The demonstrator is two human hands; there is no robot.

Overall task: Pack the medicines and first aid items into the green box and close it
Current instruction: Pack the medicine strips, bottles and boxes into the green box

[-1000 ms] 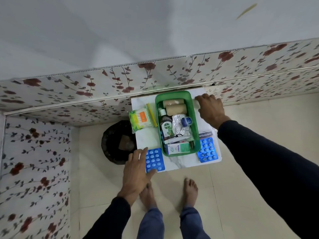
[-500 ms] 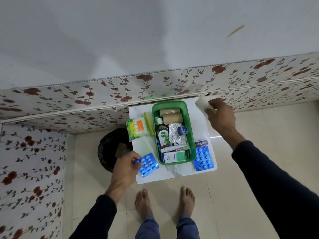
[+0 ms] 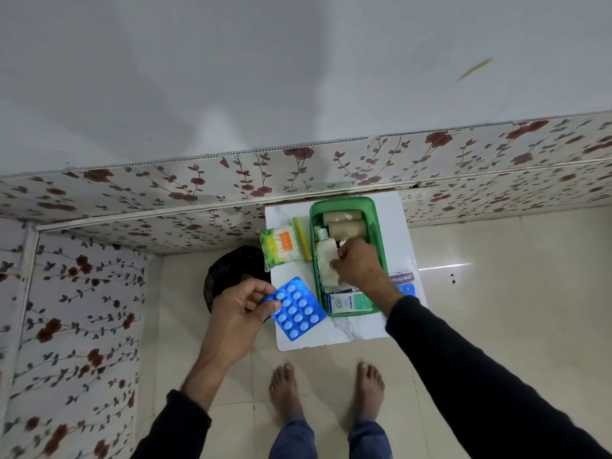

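Observation:
The open green box (image 3: 344, 202) stands on a small white table (image 3: 394, 233) against the wall. Inside lie two tan bandage rolls (image 3: 344, 223), a white bottle (image 3: 323, 235) and a white-green carton (image 3: 351, 303). My right hand (image 3: 359, 263) is inside the box, shut on a white gauze roll (image 3: 326, 260). My left hand (image 3: 240, 308) holds a blue tablet strip (image 3: 296, 309) over the table's front left corner. A cotton swab pack (image 3: 280, 248) and a yellow stick (image 3: 302, 238) lie left of the box. A plaster pack (image 3: 400, 278) and another blue strip (image 3: 409, 289) lie to its right.
A black round bin (image 3: 228, 270) sits on the tiled floor left of the table. Flower-patterned panels line the wall behind and at left. My bare feet (image 3: 326, 389) stand just in front of the table.
My right hand lifted the white gauze roll from the table's back right and carried it into the box. My left hand picked up the blue tablet strip and raised it.

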